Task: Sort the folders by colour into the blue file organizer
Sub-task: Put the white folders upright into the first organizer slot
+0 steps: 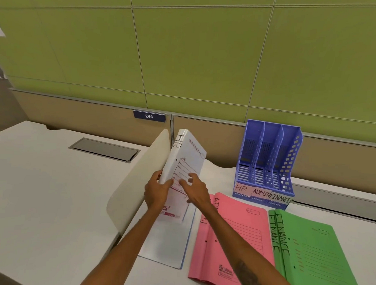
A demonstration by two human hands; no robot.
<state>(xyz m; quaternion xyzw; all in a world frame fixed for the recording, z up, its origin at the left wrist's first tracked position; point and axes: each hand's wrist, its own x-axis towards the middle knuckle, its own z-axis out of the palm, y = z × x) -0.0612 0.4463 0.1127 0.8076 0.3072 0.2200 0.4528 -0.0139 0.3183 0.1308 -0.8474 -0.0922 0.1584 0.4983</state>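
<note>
Here, white HR folder (185, 163) upright, left hand (157, 189) fingers (167, 183) gripping edge

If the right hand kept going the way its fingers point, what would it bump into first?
The right hand points up and left, straight at the white HR folder that the left hand holds. Its fingertips look almost on the cover already, though depth is hard to judge.

- Two bare forearms come up from the bottom edge, no sleeves showing anywhere along them.
- Left hand (157, 191): bare, no ring, no watch or band at the wrist.
- Right hand (195, 190): bare too, fingers unadorned, wrist plain.
- On the right forearm, down near the lower edge, sits a dark tattoo (247, 278); its pattern is too blurred to make out.
</note>
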